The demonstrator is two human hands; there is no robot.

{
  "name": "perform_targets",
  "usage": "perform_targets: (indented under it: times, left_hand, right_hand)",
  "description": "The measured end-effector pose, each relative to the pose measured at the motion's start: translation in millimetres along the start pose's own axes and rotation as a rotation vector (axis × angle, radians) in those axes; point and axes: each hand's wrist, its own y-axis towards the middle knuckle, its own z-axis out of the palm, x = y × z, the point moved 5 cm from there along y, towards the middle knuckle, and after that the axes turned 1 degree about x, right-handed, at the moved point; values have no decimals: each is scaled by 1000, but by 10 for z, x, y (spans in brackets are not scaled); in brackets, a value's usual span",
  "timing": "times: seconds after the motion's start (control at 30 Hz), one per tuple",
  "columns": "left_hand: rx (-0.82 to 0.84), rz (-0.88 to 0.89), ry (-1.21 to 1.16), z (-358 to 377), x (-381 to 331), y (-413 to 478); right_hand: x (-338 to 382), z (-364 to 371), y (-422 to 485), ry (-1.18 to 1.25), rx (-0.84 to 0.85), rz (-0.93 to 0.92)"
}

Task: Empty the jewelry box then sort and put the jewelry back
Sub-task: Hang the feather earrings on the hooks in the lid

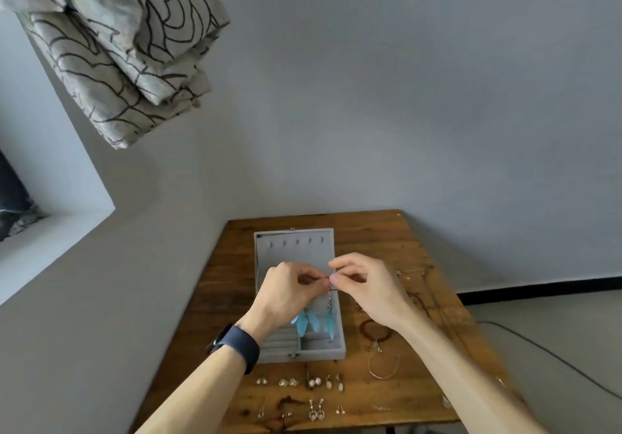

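Note:
A grey velvet jewelry box (296, 245) lies open on the wooden table (370, 238), its lid flat at the far end with small hooks. Above the box my left hand (289, 288) and my right hand (367, 288) pinch the thin wire hooks of blue feather earrings (314, 322), which dangle over the box's near compartments. Pairs of small earrings (316, 383) lie in rows on the table in front of the box. To the right lie a brown bead bracelet (365, 332), a thin silver bangle (383, 369) and necklaces (427, 282).
The table stands against a grey wall. A patterned curtain (117, 46) hangs at the upper left beside a window ledge (50, 231). A black cable (538, 349) runs across the floor right of the table. A dark watch band (240, 346) sits on my left wrist.

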Motion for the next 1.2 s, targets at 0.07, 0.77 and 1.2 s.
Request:
perform_targets:
  times: [0.07,0.77,1.2]
  left_hand:
    - [-7,9,42,81,-25,22]
    - [10,-247,-336,197,394,54]
    - [81,-222,-294,21,579,22]
  right_hand:
    - [-76,-41,-18,8,-37,33]
    - [-393,500,-98,225,-41,161]
    - [-329,702,112,279,-20,257]
